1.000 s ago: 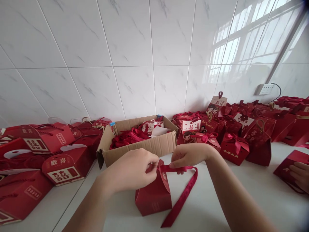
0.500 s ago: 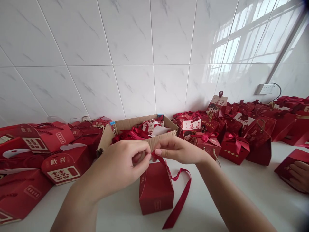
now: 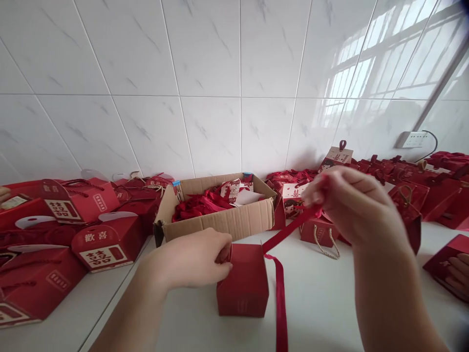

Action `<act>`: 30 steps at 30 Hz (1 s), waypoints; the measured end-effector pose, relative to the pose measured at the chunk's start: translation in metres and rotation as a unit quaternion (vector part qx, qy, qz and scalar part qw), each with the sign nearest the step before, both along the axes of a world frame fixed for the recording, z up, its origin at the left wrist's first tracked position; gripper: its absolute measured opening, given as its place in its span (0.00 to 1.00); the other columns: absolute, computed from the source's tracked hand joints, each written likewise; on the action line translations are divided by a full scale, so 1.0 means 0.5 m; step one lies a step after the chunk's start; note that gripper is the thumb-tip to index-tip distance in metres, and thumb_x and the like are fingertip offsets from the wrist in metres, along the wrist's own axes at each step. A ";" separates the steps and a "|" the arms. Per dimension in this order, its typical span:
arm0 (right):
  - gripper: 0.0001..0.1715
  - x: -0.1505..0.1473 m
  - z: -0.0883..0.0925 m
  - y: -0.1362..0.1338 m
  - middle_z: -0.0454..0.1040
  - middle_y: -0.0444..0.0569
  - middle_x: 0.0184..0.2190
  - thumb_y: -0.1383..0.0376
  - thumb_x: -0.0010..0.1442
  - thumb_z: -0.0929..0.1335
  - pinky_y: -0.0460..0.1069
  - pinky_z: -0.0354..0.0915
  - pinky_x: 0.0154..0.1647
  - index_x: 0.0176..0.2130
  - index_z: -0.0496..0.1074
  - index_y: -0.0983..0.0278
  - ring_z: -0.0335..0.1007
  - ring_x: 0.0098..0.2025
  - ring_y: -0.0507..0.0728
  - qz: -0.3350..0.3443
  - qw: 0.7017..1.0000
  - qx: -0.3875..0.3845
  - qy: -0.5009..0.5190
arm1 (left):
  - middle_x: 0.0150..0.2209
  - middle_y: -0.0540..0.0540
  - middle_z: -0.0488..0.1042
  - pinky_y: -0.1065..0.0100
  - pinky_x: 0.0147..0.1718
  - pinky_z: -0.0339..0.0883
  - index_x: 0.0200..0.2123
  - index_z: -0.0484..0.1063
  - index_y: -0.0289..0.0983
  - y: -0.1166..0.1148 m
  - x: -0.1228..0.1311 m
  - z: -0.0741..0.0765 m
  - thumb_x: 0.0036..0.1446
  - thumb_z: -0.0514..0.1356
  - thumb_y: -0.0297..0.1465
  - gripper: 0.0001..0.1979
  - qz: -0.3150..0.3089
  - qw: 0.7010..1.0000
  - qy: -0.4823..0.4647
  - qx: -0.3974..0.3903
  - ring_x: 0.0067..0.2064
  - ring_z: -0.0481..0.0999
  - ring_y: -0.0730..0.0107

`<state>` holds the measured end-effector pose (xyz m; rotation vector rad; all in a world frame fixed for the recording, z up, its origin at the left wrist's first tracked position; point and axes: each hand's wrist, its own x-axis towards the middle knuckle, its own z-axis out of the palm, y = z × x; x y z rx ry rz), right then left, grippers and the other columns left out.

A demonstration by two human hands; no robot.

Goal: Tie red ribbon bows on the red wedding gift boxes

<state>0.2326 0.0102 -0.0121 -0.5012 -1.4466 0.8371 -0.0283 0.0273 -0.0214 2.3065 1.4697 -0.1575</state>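
The two hands are apart. The right hand (image 3: 348,200), somewhat blurred, is raised to the right, its fingertips clamped on a red ribbon (image 3: 289,233). The left hand (image 3: 198,256) curls low at the left end of a small red box (image 3: 245,274), touching it; its fingers hide whether they pinch the end flap.

Bare white tabletop (image 3: 311,298) lies to the right of the box and on its near side, under the right forearm. On the far side, room is tight: the front wall of a cardboard carton (image 3: 220,225) stands just behind the box and the left hand. To the left, past the forearm, a seam crosses the table beside stacked red boxes (image 3: 106,244). A rope-handled box (image 3: 317,232) stands below the right hand's fingers, farther back than the small box.

Half a second ago the hands met above the far side of the box; now the right one has swung up and right, drawing the ribbon into a straight slant, while the left has dropped to the flap. The ribbon's loose tail has straightened toward the near edge.

The box sits upright between the hands, against the left and well below the right, joined to the latter by ribbon at its right end. At far right, a co-worker's hand (image 3: 459,271) rests on another red box (image 3: 449,259).
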 end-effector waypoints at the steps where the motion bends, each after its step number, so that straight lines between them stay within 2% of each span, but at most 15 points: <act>1: 0.08 0.010 0.006 -0.009 0.66 0.44 0.22 0.63 0.61 0.67 0.50 0.60 0.30 0.31 0.75 0.59 0.64 0.27 0.52 -0.014 0.999 0.019 0.036 | 0.26 0.50 0.72 0.69 0.20 0.52 0.27 0.65 0.40 0.002 0.001 -0.001 0.52 0.53 0.39 0.09 0.002 1.000 -0.010 -0.004 0.24 0.68 0.68; 6: 0.10 0.037 0.032 -0.034 0.45 0.40 0.18 0.62 0.59 0.65 0.49 0.47 0.19 0.27 0.73 0.56 0.43 0.18 0.51 -0.019 0.983 0.046 0.179 | 0.28 0.49 0.72 0.69 0.22 0.53 0.31 0.64 0.40 0.015 0.002 -0.005 0.51 0.54 0.38 0.08 0.015 0.998 -0.066 -0.011 0.27 0.69 0.68; 7: 0.11 0.033 0.033 -0.033 0.43 0.40 0.18 0.62 0.60 0.64 0.49 0.45 0.19 0.27 0.72 0.56 0.40 0.18 0.51 -0.014 0.982 0.034 0.187 | 0.29 0.49 0.72 0.70 0.23 0.54 0.33 0.64 0.41 0.018 0.001 -0.005 0.51 0.54 0.38 0.08 0.014 0.997 -0.075 -0.008 0.28 0.70 0.67; 9: 0.13 0.015 0.027 -0.021 0.46 0.40 0.18 0.62 0.60 0.63 0.48 0.45 0.19 0.25 0.70 0.57 0.42 0.18 0.50 0.000 0.985 -0.014 0.171 | 0.31 0.48 0.73 0.70 0.24 0.56 0.37 0.63 0.41 0.023 -0.002 -0.005 0.52 0.54 0.39 0.10 0.014 0.996 -0.086 0.001 0.30 0.71 0.66; 11: 0.12 -0.017 0.009 0.001 0.53 0.41 0.18 0.62 0.59 0.65 0.47 0.49 0.21 0.24 0.68 0.60 0.49 0.19 0.49 0.026 0.989 -0.095 0.109 | 0.34 0.48 0.73 0.70 0.24 0.57 0.40 0.62 0.42 0.027 -0.006 -0.004 0.53 0.54 0.39 0.12 0.016 0.996 -0.089 0.006 0.31 0.72 0.65; 14: 0.11 -0.072 -0.032 0.042 0.61 0.42 0.21 0.59 0.56 0.67 0.47 0.55 0.25 0.27 0.68 0.63 0.57 0.23 0.49 0.084 0.972 -0.201 -0.084 | 0.36 0.48 0.73 0.69 0.24 0.58 0.43 0.60 0.42 0.033 -0.005 -0.002 0.54 0.53 0.40 0.15 0.018 0.996 -0.086 0.001 0.31 0.72 0.65; 16: 0.16 -0.103 -0.060 0.066 0.58 0.41 0.20 0.58 0.55 0.67 0.45 0.51 0.23 0.23 0.63 0.65 0.52 0.22 0.48 0.102 0.937 -0.233 -0.239 | 0.36 0.47 0.74 0.69 0.24 0.59 0.44 0.58 0.41 0.035 -0.002 -0.001 0.54 0.54 0.40 0.16 0.019 0.996 -0.089 -0.009 0.31 0.73 0.65; 18: 0.20 -0.123 -0.082 0.082 0.54 0.39 0.18 0.56 0.55 0.66 0.45 0.45 0.20 0.20 0.58 0.64 0.46 0.20 0.47 0.079 0.904 -0.251 -0.336 | 0.36 0.46 0.74 0.70 0.24 0.59 0.45 0.57 0.41 0.036 0.002 0.001 0.54 0.54 0.40 0.17 0.025 0.995 -0.098 -0.023 0.32 0.73 0.65; 21: 0.20 -0.137 -0.102 0.094 0.54 0.39 0.18 0.55 0.55 0.65 0.45 0.43 0.19 0.20 0.59 0.64 0.46 0.20 0.47 0.052 0.882 -0.266 -0.385 | 0.37 0.47 0.75 0.71 0.23 0.58 0.47 0.55 0.42 0.034 0.005 0.004 0.54 0.54 0.40 0.19 0.039 0.993 -0.104 -0.041 0.31 0.73 0.66; 26: 0.18 -0.146 -0.109 0.095 0.55 0.39 0.17 0.56 0.54 0.64 0.46 0.44 0.19 0.21 0.61 0.64 0.48 0.19 0.47 0.049 0.887 -0.257 -0.381 | 0.38 0.47 0.74 0.71 0.24 0.58 0.50 0.54 0.42 0.034 0.002 0.002 0.53 0.55 0.37 0.21 0.032 0.994 -0.102 -0.036 0.32 0.73 0.66; 30: 0.20 -0.155 -0.111 0.094 0.51 0.38 0.16 0.58 0.54 0.64 0.46 0.42 0.19 0.18 0.55 0.63 0.45 0.19 0.47 0.053 0.886 -0.250 -0.386 | 0.38 0.47 0.74 0.71 0.24 0.59 0.49 0.56 0.41 0.035 0.000 -0.002 0.52 0.55 0.38 0.21 0.030 0.994 -0.100 -0.027 0.30 0.72 0.68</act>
